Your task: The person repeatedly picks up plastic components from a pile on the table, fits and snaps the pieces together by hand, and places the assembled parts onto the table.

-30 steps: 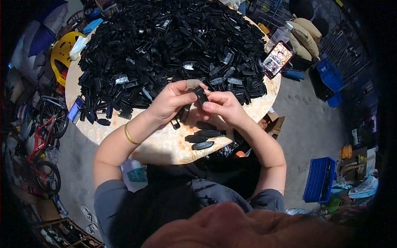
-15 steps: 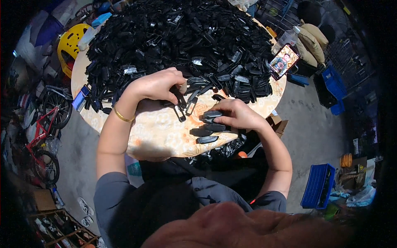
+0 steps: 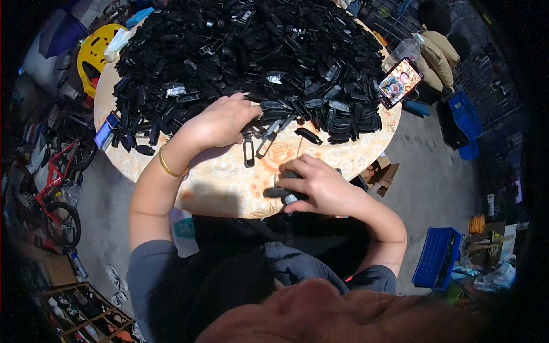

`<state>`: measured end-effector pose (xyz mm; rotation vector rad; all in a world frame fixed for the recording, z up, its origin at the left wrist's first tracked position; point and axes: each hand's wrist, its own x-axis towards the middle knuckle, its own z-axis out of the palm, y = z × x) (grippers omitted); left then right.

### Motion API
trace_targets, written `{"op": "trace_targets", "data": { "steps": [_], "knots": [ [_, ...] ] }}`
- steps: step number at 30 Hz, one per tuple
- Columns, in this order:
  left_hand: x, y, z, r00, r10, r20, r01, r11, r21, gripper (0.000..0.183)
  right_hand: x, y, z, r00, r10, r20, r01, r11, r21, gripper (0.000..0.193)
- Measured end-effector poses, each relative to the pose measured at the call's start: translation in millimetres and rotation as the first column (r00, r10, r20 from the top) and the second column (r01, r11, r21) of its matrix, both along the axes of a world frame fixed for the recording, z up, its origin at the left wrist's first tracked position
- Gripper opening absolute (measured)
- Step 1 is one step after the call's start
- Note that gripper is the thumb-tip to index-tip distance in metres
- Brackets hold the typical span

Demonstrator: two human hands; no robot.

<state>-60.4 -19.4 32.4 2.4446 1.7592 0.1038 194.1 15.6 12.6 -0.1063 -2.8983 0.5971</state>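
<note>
A large heap of black plastic casings (image 3: 229, 63) covers most of a round table. My left hand (image 3: 220, 121) rests at the heap's near edge with its fingers curled down over it; the fingertips and anything in them are hidden. Just right of it, narrow open black frames (image 3: 249, 151) lie on the cloth. Near the table's front edge, my right hand (image 3: 317, 186) is bent round a small group of oval black casings (image 3: 277, 192), fingers over the top and thumb on the near side. A single black casing (image 3: 309, 135) lies beyond the right hand.
The table has a cream floral cloth (image 3: 214, 188). A phone (image 3: 401, 83) with a lit screen stands at its right edge, a blue packet (image 3: 107, 131) at its left. Around it are a yellow plastic seat (image 3: 94, 54), a red bicycle (image 3: 54, 177), a blue crate (image 3: 437, 258) and cardboard (image 3: 384, 178).
My right hand has moved nearer the front edge, from pinching one casing to covering the small group. My left hand has turned further over the heap's edge, its fingertips now hidden.
</note>
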Motion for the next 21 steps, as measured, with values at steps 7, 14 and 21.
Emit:
{"op": "trace_targets", "data": {
  "steps": [7,14,21],
  "knots": [
    [16.0,11.4,-25.1,0.949,0.015,0.316,-0.055,0.991,0.118,0.039,17.2,10.6,25.4,0.932,0.338,0.134,-0.267,0.886,-0.379,0.035],
    [19.7,16.1,-22.9,0.804,0.044,0.593,-0.161,0.976,0.145,0.042,3.4,28.5,20.5,0.953,-0.228,-0.201,0.233,0.972,0.003,0.026],
    [30.6,14.8,-20.5,0.720,0.004,0.694,-0.222,0.949,0.225,0.042,-11.6,40.1,-24.1,0.930,-0.310,-0.197,0.358,0.888,0.289,0.029]
  ]
}}
